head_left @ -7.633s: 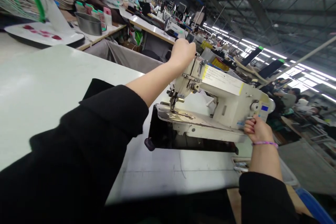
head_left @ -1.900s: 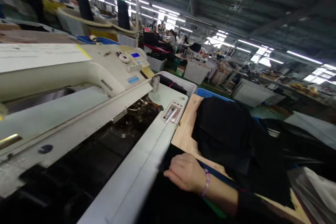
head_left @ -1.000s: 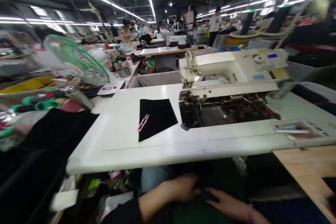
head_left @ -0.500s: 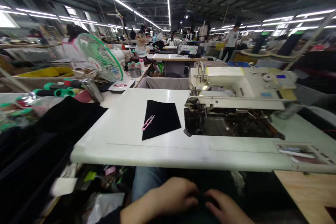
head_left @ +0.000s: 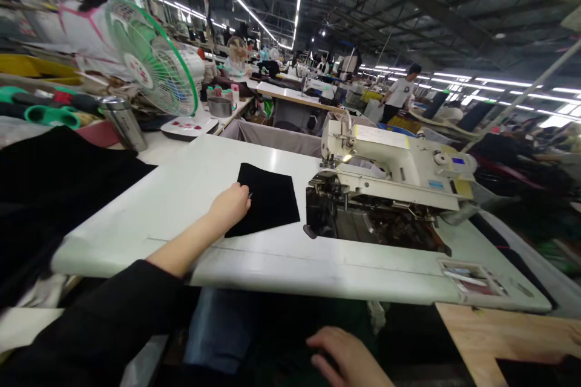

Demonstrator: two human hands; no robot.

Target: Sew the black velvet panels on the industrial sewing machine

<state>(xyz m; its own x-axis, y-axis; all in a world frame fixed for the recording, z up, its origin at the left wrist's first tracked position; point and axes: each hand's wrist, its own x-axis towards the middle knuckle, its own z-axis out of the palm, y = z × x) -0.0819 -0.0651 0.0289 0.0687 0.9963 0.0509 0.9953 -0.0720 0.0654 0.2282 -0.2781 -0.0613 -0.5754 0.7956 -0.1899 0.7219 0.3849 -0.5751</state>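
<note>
My left hand [head_left: 231, 208] is closed around the pink-handled thread snips; only their metal tip [head_left: 250, 195] shows past my fingers. Under that hand a black fabric piece [head_left: 270, 199] lies flat on the white sewing table [head_left: 181, 193]. Low in front of my lap, below the table's front edge, my right hand [head_left: 347, 357] is loosely curved with thumb and fingers apart, and nothing shows in it. To the right of the fabric stands a cream sewing machine [head_left: 385, 151], its bed uncovered around dark metal parts.
A green fan [head_left: 154, 60] and a steel flask [head_left: 122, 123] stand at the left, beside a heap of black cloth [head_left: 59, 175]. A small tray [head_left: 472, 281] is set into the table's right front. Co-workers are farther back, including a standing person [head_left: 402, 94].
My left hand has risen from my lap onto the table and taken hold of the thread snips. The right hand stays low. The view has tilted and shifted.
</note>
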